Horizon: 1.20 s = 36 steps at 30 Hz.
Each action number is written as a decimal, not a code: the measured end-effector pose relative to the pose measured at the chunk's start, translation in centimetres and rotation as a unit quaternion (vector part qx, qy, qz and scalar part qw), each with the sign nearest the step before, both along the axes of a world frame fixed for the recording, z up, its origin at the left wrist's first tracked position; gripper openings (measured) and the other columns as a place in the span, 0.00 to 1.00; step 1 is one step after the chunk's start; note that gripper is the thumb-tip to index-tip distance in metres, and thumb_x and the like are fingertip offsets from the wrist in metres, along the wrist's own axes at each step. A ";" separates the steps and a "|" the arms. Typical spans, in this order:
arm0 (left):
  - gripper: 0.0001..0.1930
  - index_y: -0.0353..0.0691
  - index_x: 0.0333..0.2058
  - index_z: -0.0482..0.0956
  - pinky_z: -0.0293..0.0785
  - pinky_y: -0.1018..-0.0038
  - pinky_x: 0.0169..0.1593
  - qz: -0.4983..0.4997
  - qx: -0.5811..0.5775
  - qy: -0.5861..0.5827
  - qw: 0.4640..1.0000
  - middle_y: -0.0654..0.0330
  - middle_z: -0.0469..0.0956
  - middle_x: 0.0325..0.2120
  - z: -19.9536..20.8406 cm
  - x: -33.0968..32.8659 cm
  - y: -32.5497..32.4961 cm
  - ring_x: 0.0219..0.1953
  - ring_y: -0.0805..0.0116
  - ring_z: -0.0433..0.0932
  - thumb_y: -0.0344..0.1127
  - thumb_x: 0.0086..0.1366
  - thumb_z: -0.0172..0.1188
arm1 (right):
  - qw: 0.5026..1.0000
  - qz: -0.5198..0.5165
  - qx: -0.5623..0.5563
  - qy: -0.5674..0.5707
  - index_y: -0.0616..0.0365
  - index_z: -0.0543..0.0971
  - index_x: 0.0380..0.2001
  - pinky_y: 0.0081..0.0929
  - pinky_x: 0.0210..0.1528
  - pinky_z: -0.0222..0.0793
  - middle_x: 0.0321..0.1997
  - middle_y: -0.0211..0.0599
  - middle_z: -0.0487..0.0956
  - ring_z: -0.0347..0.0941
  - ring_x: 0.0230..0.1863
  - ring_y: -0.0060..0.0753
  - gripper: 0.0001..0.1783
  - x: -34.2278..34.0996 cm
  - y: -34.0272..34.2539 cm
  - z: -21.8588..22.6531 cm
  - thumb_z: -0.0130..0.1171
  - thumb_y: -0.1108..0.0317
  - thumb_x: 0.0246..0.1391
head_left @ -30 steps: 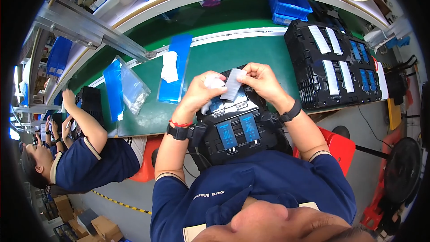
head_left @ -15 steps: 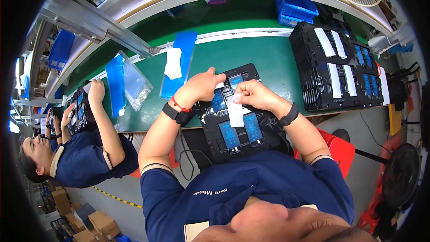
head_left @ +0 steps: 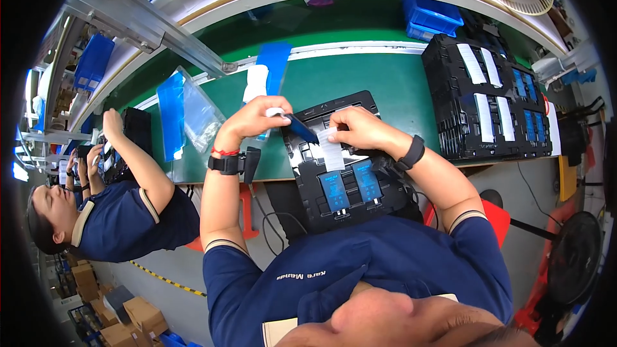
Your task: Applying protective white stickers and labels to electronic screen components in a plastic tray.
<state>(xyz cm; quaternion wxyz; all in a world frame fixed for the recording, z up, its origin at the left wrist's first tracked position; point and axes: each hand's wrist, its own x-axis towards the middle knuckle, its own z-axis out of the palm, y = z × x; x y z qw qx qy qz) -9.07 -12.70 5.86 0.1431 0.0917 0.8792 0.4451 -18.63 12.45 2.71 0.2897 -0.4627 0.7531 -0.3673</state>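
Note:
A black plastic tray (head_left: pixel 352 100) lies tilted in front of me, partly over the bench edge. Two flat blue-and-black battery packs, one on the left (head_left: pixel 335 191) and one on the right (head_left: pixel 367 182), sit in its near slots. My left hand (head_left: pixel 257 117) is closed on another flat battery pack (head_left: pixel 299 128), raised at a slant over the tray's far half; a white bit shows at its fingers. Pinched in my right hand (head_left: pixel 363 130) is a white strip (head_left: pixel 332 153), which hangs over the tray's middle beside the raised pack. Whether strip and pack touch I cannot tell.
Stacked black trays (head_left: pixel 443 115) with white strips and blue packs stand at the right. Clear bags (head_left: pixel 200 112), blue sheets (head_left: pixel 169 115) and a white stack (head_left: pixel 256 83) lie left on the green bench. A co-worker (head_left: pixel 128 218) sits at my left; a red stool (head_left: pixel 491 218) is at right.
The packs that lay in the tray's far slots no longer show there; my left hand has moved left and lifted a pack. The white strip has shifted slightly left with my right hand.

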 end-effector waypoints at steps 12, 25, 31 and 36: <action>0.06 0.37 0.34 0.78 0.66 0.84 0.26 0.217 0.175 -0.033 0.960 0.70 0.74 0.24 -1.4 1.7 3.5 0.22 0.83 0.69 0.27 0.57 0.62 | 0.982 -0.037 -0.030 0.182 0.49 0.81 0.25 0.42 0.55 0.50 0.44 0.34 0.69 0.59 0.53 0.43 0.06 0.3 -3.6 -2.5 0.65 0.64 0.40; 0.05 0.38 0.34 0.79 0.66 0.83 0.24 0.190 0.132 -0.086 0.969 0.69 0.75 0.22 -1.8 1.1 4.9 0.20 0.83 0.68 0.28 0.58 0.62 | 0.975 -0.054 -0.084 0.199 0.47 0.81 0.21 0.41 0.55 0.48 0.41 0.33 0.70 0.59 0.52 0.42 0.02 0.0 -3.7 -4.0 0.64 0.66 0.38; 0.05 0.36 0.34 0.78 0.66 0.85 0.25 0.208 0.183 -0.078 0.958 0.69 0.75 0.23 -1.9 1.1 4.3 0.20 0.83 0.68 0.26 0.58 0.61 | 0.979 -0.046 -0.074 0.186 0.47 0.81 0.20 0.40 0.54 0.49 0.41 0.31 0.70 0.59 0.51 0.41 0.03 -0.4 -3.8 -3.9 0.65 0.64 0.39; 0.06 0.36 0.35 0.78 0.65 0.84 0.22 0.199 0.221 -0.066 0.953 0.67 0.75 0.23 -2.2 1.3 4.2 0.19 0.83 0.68 0.27 0.57 0.62 | 0.981 -0.035 -0.070 0.176 0.47 0.81 0.21 0.39 0.54 0.48 0.40 0.30 0.70 0.58 0.52 0.40 0.06 -0.8 -3.9 -3.9 0.67 0.61 0.38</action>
